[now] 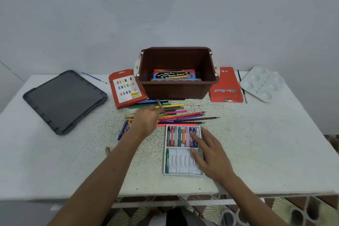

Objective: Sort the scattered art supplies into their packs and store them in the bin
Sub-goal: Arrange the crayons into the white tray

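A short brownish crayon [160, 106] is pinched in the fingers of the left hand [146, 119], its upper end tilted away from the person. This hand is held over the loose coloured pencils [176, 114], with the forearm stretched forward from the lower left.

The right hand [208, 152] is laid flat and relaxed on the right part of the white crayon tray [180, 164], nothing gripped; the forefinger is set on the blue and purple crayons of the far row and the thumb on the near row. The far row of the tray is filled with crayons, while only one green crayon [167, 160] is seen in the near row, at its left end.

The pencils are spread between the tray and the brown bin [176, 90], most of them lying crosswise. A watercolour pack [173, 75] is seen lying at the bottom of the bin.

A red crayon box [126, 88] is propped just left of the bin and a red pencil pack [225, 86] just right of it. Farther right a white palette [262, 83] is placed, with a brush [242, 86] between it and the pencil pack. A dark grey lid [64, 101] is set well to the left, a blue brush [94, 77] beyond it. Some blue items [122, 131] are partly hidden under the left wrist. Everything is carried by the pale speckled tabletop [256, 134].
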Available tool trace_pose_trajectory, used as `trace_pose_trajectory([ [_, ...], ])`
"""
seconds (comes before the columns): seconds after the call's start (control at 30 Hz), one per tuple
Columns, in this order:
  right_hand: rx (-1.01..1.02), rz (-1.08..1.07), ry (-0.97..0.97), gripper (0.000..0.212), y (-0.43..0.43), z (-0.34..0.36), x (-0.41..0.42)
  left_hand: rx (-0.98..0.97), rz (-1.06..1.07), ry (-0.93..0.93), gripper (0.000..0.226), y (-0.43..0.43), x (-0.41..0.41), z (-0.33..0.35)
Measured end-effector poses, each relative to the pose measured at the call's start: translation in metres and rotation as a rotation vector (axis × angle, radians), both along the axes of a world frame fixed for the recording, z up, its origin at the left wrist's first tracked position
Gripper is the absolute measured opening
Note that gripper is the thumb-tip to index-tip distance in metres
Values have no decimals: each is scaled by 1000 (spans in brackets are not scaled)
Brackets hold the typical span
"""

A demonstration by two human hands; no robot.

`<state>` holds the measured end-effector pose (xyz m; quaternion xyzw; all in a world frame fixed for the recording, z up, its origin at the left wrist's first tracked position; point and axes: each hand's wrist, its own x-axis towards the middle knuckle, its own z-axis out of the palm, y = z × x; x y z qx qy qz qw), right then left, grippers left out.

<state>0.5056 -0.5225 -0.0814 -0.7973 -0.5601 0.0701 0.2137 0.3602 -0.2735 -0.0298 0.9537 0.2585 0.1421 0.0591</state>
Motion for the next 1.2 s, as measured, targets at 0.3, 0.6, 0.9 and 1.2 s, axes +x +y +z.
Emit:
trace_pose_trajectory([
  [0.3, 8, 3, -2, 60, 0, 1, 0, -590, 172, -314, 23, -35, -16, 7],
  [0.6, 15, 3, -2, 58, 1, -1, 0, -864, 132, -218, 45, -87, -37, 20],
  [0.9, 8, -5, 6, 60, 0, 0, -1, -738, 53, 1, 52, -108, -54, 2],
  [1.2, 1, -9, 8, 62, 0, 1, -1, -627, 131, -6, 74, -109, -60, -16],
])
